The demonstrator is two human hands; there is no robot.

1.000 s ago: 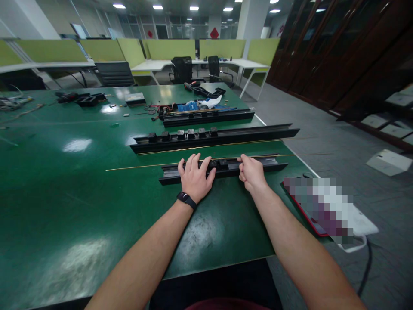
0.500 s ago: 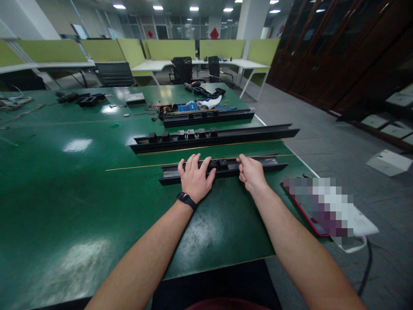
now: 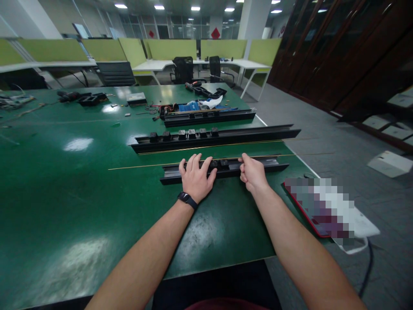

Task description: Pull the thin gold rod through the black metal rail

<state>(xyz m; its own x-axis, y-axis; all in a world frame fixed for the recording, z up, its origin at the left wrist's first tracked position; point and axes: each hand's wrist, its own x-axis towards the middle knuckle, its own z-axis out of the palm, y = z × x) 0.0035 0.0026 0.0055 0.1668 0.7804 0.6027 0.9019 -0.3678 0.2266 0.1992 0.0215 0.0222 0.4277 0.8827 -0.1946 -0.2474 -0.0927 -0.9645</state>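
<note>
A short black metal rail (image 3: 271,165) with small black blocks in its channel lies across the green table (image 3: 80,193) in front of me. My left hand (image 3: 196,177), with a dark watch on the wrist, lies flat on the rail, fingers spread over the blocks. My right hand (image 3: 252,173) is closed in a pinch at the rail's far edge, where a thin brass rod (image 3: 142,165) runs along the table. What the pinch holds is too small to make out.
A longer black rail (image 3: 258,133) with several blocks lies behind, and a third rail (image 3: 209,117) with blue parts and wires farther back. A blurred red-edged object (image 3: 322,206) sits at the table's right edge. Tools and small parts lie at the far left. Office desks and chairs stand beyond.
Almost nothing has moved. The view has shifted slightly. Both hands stay on the near rail.
</note>
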